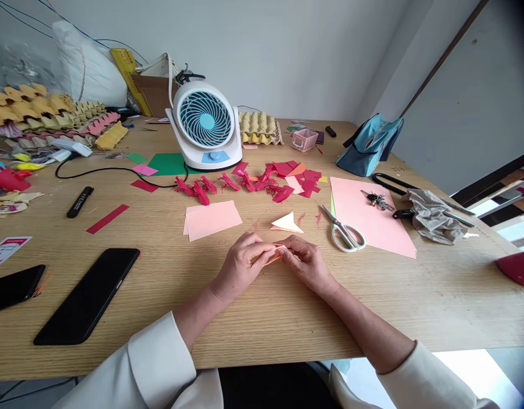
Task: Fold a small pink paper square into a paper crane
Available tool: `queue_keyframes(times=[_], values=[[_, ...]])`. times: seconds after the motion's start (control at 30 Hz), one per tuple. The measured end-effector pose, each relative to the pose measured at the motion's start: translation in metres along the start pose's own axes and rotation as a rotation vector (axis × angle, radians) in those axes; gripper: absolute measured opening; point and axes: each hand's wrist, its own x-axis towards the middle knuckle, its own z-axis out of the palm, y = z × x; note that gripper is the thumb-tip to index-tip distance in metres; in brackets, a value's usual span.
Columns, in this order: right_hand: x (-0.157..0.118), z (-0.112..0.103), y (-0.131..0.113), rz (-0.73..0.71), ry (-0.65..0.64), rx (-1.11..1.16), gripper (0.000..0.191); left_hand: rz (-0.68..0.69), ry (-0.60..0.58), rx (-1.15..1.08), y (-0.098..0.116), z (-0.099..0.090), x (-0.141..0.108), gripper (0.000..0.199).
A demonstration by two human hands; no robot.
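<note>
Left hand [240,262], right hand [307,261] both pinching one folded pink paper [274,258]; one scissors [344,232], two phones [88,295].

Bare wood between phone [87,295] and scissors [344,233]; papers [211,219] crowd beyond.

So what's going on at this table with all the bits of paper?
A person is folding a small piece of pale orange paper, pinching it between the left hand and the right hand just above the wooden table. A folded pale triangle and pink sheets lie just beyond the hands, scissors to the right. A row of finished red folded figures sits in front of a small fan.
</note>
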Motion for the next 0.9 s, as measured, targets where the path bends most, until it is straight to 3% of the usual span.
queue_keyframes(times=[0.17,0.43,0.63,0.9], values=[[-0.0006,0.0014,0.0009,0.090,-0.003,0.210,0.031,-0.059,-0.009,-0.052,-0.0020,0.0008,0.0003,0.017],[-0.0018,0.0001,-0.0007,-0.101,-0.007,-0.094,0.025,-0.015,-0.012,-0.032,-0.0057,0.0038,-0.0042,0.018],[-0.0007,0.0002,-0.0037,-0.157,0.004,-0.131,0.026,0.019,-0.046,0.031,-0.0062,0.0033,-0.0035,0.022],[-0.0030,0.0006,0.0001,-0.198,-0.026,-0.170,0.027,0.066,-0.175,0.146,-0.0027,0.0023,-0.0014,0.017]])
